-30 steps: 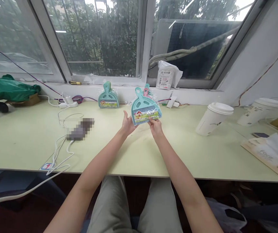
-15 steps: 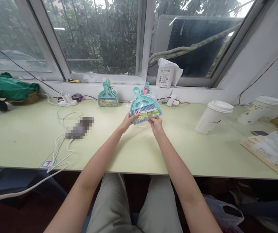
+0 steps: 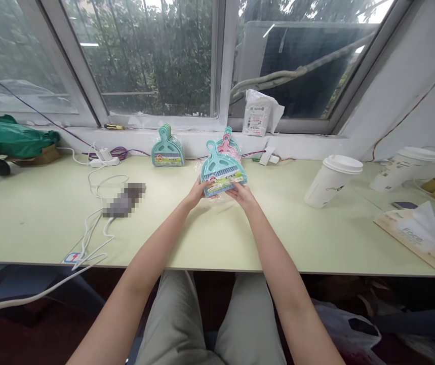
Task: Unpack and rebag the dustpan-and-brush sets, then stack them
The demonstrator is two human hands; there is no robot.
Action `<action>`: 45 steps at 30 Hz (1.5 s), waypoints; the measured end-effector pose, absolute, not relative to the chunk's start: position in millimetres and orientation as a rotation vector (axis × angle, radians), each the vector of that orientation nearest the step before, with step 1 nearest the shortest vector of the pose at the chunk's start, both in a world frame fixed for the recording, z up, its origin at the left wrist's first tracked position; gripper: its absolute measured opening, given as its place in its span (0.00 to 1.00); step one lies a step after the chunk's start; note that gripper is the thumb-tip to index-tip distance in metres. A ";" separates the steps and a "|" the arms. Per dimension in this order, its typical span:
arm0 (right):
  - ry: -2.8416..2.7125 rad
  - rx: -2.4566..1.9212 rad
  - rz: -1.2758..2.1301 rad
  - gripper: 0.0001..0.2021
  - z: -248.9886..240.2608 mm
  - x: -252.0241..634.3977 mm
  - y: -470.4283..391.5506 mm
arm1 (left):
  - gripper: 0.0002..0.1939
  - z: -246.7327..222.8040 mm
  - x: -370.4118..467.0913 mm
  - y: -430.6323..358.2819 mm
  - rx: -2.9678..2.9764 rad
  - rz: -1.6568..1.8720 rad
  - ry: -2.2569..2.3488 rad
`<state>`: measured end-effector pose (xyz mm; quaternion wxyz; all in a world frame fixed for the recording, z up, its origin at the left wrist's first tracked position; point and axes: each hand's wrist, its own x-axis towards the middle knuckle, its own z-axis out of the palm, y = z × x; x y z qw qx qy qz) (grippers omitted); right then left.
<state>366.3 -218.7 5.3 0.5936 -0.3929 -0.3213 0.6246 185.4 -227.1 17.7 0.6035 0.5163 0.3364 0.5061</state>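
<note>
Above the table (image 3: 217, 243), left hand (image 3: 196, 194) and right hand (image 3: 242, 194) clamping one dustpan set (image 3: 221, 165), teal, plastic-wrapped, blue-bristled, one teal stack (image 3: 167, 148) standing at ten o'clock, two lidded cups (image 3: 325, 183) at three.

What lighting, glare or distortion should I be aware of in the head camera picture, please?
In the head view, reflected light streaks the window; small highlights show on the wrapped dustpan set; soft shadows fall on the table, with darkness beneath; wide-angle stretch seems to tilt the near cup; pixelation hides one item.
</note>
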 end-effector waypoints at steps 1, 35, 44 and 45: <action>-0.782 -0.956 1.459 0.09 5.0 368.7 -218.2 | 0.32 16.7 185.2 -225.8 1.170 1.179 0.782; -1.334 -1.116 0.583 0.30 -13.2 393.3 -206.9 | 0.32 8.9 142.0 -217.6 1.365 0.716 0.782; -0.728 -1.093 1.093 0.22 -23.2 396.7 -197.4 | 0.51 6.0 162.7 -211.8 1.468 1.222 0.905; -0.672 -1.086 1.085 0.22 -23.9 397.8 -196.3 | 0.51 6.3 165.2 -211.9 1.551 1.238 0.882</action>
